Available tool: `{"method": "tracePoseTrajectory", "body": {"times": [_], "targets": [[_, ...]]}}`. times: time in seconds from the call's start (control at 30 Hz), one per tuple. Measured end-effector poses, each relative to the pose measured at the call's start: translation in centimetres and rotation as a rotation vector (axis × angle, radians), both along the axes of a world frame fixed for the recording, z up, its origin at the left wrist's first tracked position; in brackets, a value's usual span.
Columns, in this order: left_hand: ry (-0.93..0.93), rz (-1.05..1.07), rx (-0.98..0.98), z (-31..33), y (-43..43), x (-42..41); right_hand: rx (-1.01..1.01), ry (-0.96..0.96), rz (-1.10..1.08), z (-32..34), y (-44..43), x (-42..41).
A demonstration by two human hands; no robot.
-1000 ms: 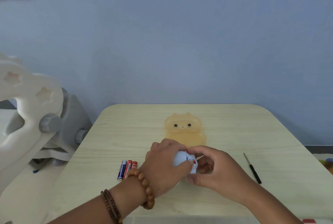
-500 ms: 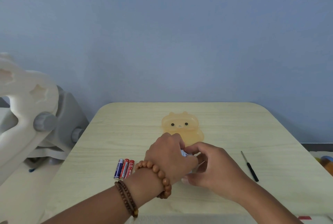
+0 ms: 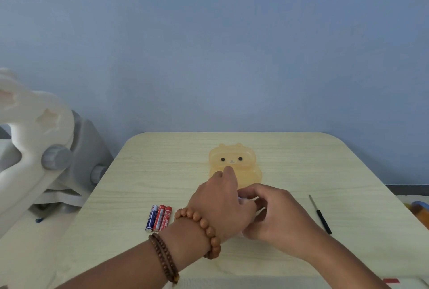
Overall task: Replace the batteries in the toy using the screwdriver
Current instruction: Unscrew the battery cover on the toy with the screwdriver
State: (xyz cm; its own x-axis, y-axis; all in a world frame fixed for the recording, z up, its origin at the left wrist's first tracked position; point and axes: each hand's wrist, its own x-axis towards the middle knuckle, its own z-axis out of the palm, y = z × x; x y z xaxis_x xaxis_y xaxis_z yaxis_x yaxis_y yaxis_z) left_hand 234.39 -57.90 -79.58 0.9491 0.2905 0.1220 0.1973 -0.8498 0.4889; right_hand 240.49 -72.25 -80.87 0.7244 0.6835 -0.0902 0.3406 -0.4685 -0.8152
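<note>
Here left hand (image 3: 218, 207) and right hand (image 3: 278, 214) clasp the half-hidden toy (image 3: 242, 200) between 3 batteries (image 3: 159, 217) and screwdriver (image 3: 320, 214).

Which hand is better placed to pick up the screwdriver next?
Probably right. The screwdriver lies on the table just outside the right hand; the left hand, also gripping the toy, sits nearer the batteries.

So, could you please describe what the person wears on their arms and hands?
Both forearms are bare, no sleeves. The left wrist has a bracelet of large light-brown beads and, higher up, a double strand of small dark beads. The right hand wears nothing visible.
</note>
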Motion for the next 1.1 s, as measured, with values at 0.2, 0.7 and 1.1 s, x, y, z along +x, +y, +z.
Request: {"method": "tracePoseTrajectory", "body": {"times": [0.2, 0.7, 1.1], "targets": [[-0.016, -0.04, 0.006, -0.3, 0.7, -0.3, 0.012, 0.012, 0.003, 0.2, -0.2, -0.1], [-0.024, -0.2, 0.132, 0.7, 2.7, -1.8, -0.01, 0.011, -0.001, -0.3, -0.6, 0.0], [-0.212, -0.104, 0.254, 1.3, 3.1, -1.8, -0.009, 0.024, -0.007, -0.3, -0.7, -0.2]]}}
